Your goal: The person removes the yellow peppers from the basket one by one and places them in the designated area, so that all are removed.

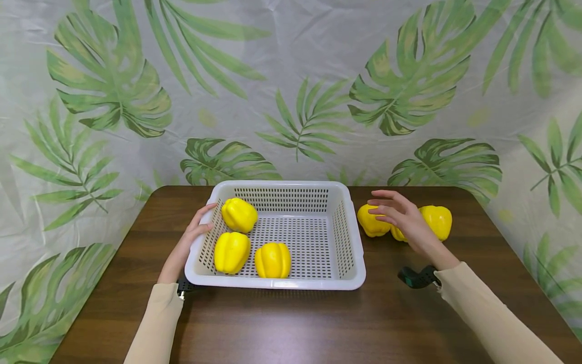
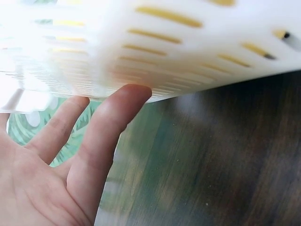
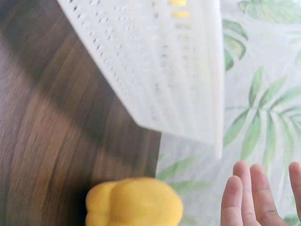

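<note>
A white perforated plastic basket stands on the table, with yellow bell peppers inside: one at the back left, one at the front left and one at the front middle. My left hand rests against the basket's left side; in the left wrist view its thumb and a finger touch the slotted wall. Right of the basket, my right hand hovers with extended fingers and holds nothing. Beneath and around it lie a near yellow bell pepper, a partly hidden one and a farther one.
The dark wooden table extends in front of the basket. Behind it hangs a pale cloth printed with green leaves, which also covers both sides. A dark wrist camera strap sits on the right wrist.
</note>
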Action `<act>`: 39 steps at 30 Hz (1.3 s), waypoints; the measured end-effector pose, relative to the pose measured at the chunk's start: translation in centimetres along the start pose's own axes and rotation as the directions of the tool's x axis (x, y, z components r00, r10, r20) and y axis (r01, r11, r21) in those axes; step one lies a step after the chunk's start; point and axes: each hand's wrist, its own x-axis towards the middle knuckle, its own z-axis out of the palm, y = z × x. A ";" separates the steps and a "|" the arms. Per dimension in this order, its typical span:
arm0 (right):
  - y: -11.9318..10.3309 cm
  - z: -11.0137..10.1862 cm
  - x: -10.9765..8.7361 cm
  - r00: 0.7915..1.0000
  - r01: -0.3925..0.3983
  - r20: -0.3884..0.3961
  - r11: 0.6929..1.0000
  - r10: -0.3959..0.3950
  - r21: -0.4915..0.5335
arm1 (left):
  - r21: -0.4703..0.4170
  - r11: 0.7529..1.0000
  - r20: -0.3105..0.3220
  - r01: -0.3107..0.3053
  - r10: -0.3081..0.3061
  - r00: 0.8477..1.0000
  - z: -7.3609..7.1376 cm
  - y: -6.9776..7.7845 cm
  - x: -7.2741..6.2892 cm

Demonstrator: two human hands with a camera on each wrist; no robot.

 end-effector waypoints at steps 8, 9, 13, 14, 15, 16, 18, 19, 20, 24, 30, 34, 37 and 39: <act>-0.9 1.8 0.7 0.997 -0.032 0.075 0.999 0.032 -0.002 | -0.016 1.000 0.003 -0.010 0.010 1.000 0.0 -0.1 0.1; -1.0 2.0 0.8 0.996 -0.035 0.082 0.999 0.035 0.001 | -0.015 1.000 0.002 -0.009 0.009 1.000 0.0 -0.1 0.1; -1.5 2.9 1.2 0.994 -0.044 0.102 0.999 0.043 0.008 | -0.008 1.000 0.000 -0.008 0.008 1.000 -0.1 -0.1 0.1; -1.6 3.2 1.3 0.994 -0.045 0.105 0.999 0.044 0.007 | -0.006 1.000 -0.001 -0.008 0.008 1.000 -0.1 -0.1 0.1; -1.8 3.4 1.4 0.993 -0.046 0.109 0.999 0.046 0.006 | -0.005 1.000 -0.001 -0.007 0.007 1.000 -0.1 -0.1 0.1; -1.9 3.7 1.5 0.992 -0.047 0.114 0.999 0.046 0.006 | -0.003 1.000 0.000 -0.008 0.008 1.000 -0.1 -0.1 0.1; -2.3 4.2 1.7 0.991 -0.046 0.128 0.999 0.045 0.004 | -0.002 1.000 0.001 -0.010 0.010 1.000 -0.1 -0.1 0.1; -2.4 4.4 1.8 0.990 -0.044 0.136 0.999 0.043 0.004 | -0.003 1.000 0.003 -0.011 0.011 1.000 -0.1 -0.1 0.1; -2.6 4.7 1.9 0.989 -0.044 0.145 0.999 0.043 0.004 | -0.003 1.000 0.003 -0.013 0.013 1.000 -0.1 -0.1 0.2; -3.2 5.6 2.4 0.983 -0.044 0.179 0.999 0.044 -0.002 | -0.005 1.000 0.000 -0.015 0.015 1.000 -0.1 -0.1 0.2; -3.9 7.0 3.1 0.974 -0.034 0.223 0.999 0.035 -0.008 | 0.003 1.000 -0.001 -0.010 0.010 1.000 0.0 0.0 0.1; -3.8 7.9 3.5 0.971 -0.026 0.239 1.000 0.026 -0.005 | 0.005 1.000 -0.004 -0.011 0.011 1.000 0.0 0.0 0.0; -3.7 8.5 3.8 0.968 -0.013 0.251 1.000 0.014 -0.004 | 0.009 1.000 -0.007 -0.010 0.010 1.000 0.0 0.0 0.0; -3.6 9.0 4.0 0.965 -0.011 0.262 1.000 0.011 -0.003 | 0.013 1.000 -0.005 -0.009 0.009 1.000 0.0 0.0 0.0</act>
